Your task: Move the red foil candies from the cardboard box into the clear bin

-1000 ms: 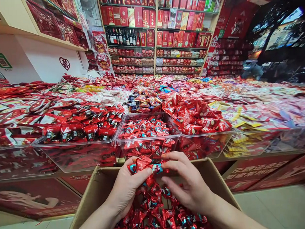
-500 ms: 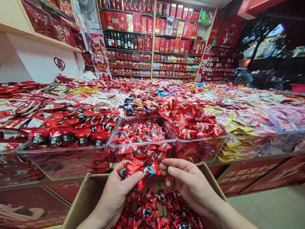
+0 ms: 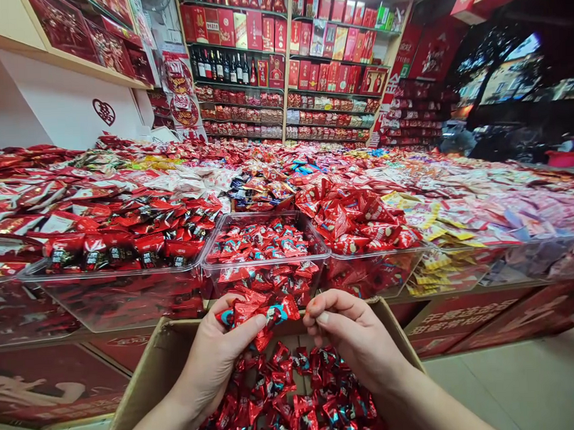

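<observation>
Several red foil-wrapped candies [image 3: 281,312] with blue-and-white printing are bunched in my left hand [image 3: 225,333], whose thumb presses across them. Just to the right of their twisted wrapper end, my right hand [image 3: 345,323] is apart from them. Its fingers are curled in, the thumb close to the index finger, and nothing shows between them. Below both hands sits an open cardboard box [image 3: 148,354] with many like candies [image 3: 305,402] loose on its bottom. Directly beyond the hands, a clear plastic bin [image 3: 265,262] holds the same kind of candy.
Neighbouring bins hold red-and-black packets [image 3: 114,251] on the left, larger red packets [image 3: 357,222] on the right and yellow packets [image 3: 438,235] farther right. Behind the heaped counter stands a shelf [image 3: 286,71] of bottles and red boxes. Tiled floor [image 3: 514,383] lies at lower right.
My right hand has come away from the candy's wrapper end, leaving a small gap. My left hand still holds the bunch. The whole view has shifted slightly.
</observation>
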Demonstrator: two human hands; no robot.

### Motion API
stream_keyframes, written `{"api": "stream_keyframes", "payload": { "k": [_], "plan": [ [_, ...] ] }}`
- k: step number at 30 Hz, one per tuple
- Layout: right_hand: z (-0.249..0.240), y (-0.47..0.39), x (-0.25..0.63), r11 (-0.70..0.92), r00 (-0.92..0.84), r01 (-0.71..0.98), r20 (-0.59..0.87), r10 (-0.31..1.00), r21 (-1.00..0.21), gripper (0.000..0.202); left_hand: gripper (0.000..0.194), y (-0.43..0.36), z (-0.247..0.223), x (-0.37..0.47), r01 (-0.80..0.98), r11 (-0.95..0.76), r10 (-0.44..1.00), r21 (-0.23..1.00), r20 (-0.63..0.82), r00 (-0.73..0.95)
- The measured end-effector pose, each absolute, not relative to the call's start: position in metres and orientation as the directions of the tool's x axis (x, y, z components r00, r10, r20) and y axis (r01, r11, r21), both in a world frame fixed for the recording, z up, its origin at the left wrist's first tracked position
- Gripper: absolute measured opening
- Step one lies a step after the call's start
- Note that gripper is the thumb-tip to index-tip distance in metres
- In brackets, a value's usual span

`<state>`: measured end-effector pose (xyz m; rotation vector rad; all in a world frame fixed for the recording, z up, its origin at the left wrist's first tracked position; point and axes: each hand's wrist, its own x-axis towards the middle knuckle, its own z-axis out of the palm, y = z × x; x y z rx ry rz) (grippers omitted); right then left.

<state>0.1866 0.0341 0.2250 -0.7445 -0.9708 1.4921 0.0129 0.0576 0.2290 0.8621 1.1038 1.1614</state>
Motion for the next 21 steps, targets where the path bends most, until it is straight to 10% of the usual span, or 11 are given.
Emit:
{"api": "stream_keyframes", "payload": {
  "k": [21],
  "plan": [
    [0.217,0.037,0.172,-0.055,-0.217,-0.217,-0.007,0.976,-0.975,0.024,0.026,0.048,0.220,0.018,-0.292,0.173,0.974,0.941,-0.120,0.192]
  ]
}}
